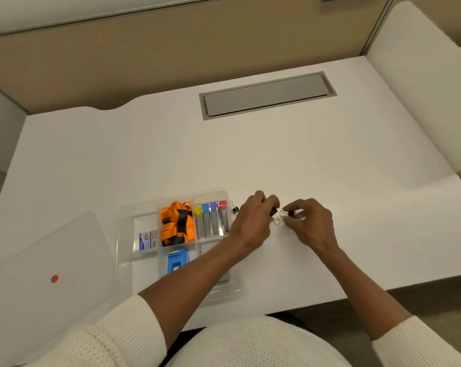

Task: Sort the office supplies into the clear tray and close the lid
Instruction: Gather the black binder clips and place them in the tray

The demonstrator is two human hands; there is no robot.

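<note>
Right of centre in the lower half of the frame, two bare hands meet over the white desk [277, 160]; the left hand [253, 221] reaches across the right edge of the clear tray [125, 234], its fingers curled shut on a small black binder clip [273, 211] whose wire loop [277, 221] hangs just beneath; the right hand [310, 225], just beside it, pinches a second black binder clip [293, 214] between thumb and fingertips, the wire handle pointing toward the left hand; a third binder clip [234, 209] lies on the desk just outside the tray's right wall, partly hidden by the left hand. Left of the hands, the tray sits open near the desk's front edge; its upper middle compartment holds an orange and black lanyard [177, 225] bunched up; the upper right compartment holds strips of staples [211, 227] with coloured tabs [209, 207] of yellow, blue, purple and pink at their far ends; the left compartment holds a small staple box [148, 241]; a blue staple remover [177, 260] lies in the lower middle compartment, partly covered by the left forearm. At lower left of the frame, the clear lid [39, 260] lies flat, well apart from the tray, with a red dot sticker [54, 278] on it. Upper middle of the frame shows a grey cable hatch [266, 95] set into the desk. Both sleeves [129, 332] are cream knit, pushed up the forearms.
</note>
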